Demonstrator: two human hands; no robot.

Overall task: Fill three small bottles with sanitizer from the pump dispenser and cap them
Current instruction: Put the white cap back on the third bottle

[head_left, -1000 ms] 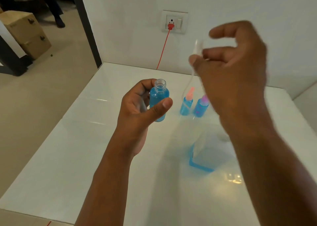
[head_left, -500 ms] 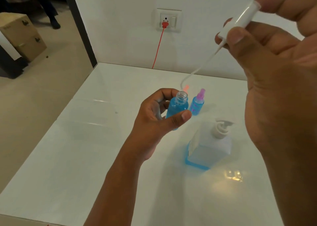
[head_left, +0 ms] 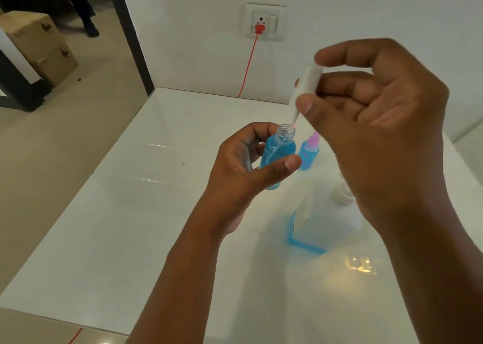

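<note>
My left hand (head_left: 243, 166) wraps the uncapped blue bottle (head_left: 277, 151), thumb across its front, held above the white table (head_left: 130, 226). My right hand (head_left: 379, 124) pinches the white spray cap (head_left: 307, 82) between thumb and fingers just above the bottle's mouth, its tube tip at the rim. The pump dispenser (head_left: 313, 221) stands below my right wrist; a capped small bottle (head_left: 309, 151) sits just beyond. Past the table's far edge: white wall, socket (head_left: 265, 21), red cable (head_left: 248, 64). Open floor lies left, with cardboard boxes (head_left: 39, 45).
</note>
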